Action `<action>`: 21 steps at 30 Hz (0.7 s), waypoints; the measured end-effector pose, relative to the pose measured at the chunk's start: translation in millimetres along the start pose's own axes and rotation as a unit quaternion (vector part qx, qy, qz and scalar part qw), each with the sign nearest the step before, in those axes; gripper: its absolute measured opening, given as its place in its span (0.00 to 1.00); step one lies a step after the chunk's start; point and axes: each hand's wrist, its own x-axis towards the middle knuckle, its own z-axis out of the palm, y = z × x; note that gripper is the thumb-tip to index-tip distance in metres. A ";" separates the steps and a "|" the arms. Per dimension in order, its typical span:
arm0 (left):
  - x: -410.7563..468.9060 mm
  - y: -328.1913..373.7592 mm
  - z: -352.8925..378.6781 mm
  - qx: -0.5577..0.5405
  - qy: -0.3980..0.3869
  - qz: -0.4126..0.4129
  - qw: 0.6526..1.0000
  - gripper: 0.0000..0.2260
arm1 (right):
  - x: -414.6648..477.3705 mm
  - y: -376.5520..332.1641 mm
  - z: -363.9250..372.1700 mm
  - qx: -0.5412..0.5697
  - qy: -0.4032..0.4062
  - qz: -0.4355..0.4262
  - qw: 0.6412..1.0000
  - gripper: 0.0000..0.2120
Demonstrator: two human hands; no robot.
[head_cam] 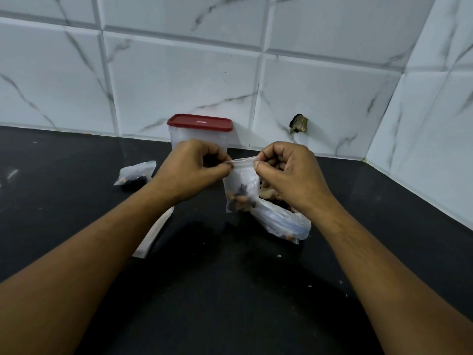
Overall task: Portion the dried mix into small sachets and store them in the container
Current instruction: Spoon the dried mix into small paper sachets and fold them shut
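Note:
Above the black counter I hold a small clear sachet with dark and brown dried pieces at its bottom. My left hand pinches the left end of its top strip, and my right hand pinches the right end. Under my right hand lies the larger plastic bag of dried mix, partly hidden by my wrist. A filled sachet lies on the counter to the left. The clear container with a red lid stands shut against the wall behind my hands.
A flat empty sachet lies on the counter under my left forearm. White marble tiles form a corner at the back and right. A dark broken spot marks the wall. Small crumbs dot the counter at the right.

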 end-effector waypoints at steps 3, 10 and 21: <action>0.2 0.3 0.7 -0.004 -0.001 0.000 1.000 0.02 | 0.0 -0.4 -0.2 0.000 -0.001 0.001 1.000 0.04; 2.3 -6.1 -3.7 -0.021 0.006 -0.008 1.000 0.04 | 2.6 3.3 -5.3 0.007 0.014 0.010 1.000 0.02; 2.1 -6.6 -5.3 -0.044 -0.004 0.006 0.999 0.03 | 1.1 3.2 -1.0 0.081 -0.010 0.036 0.996 0.03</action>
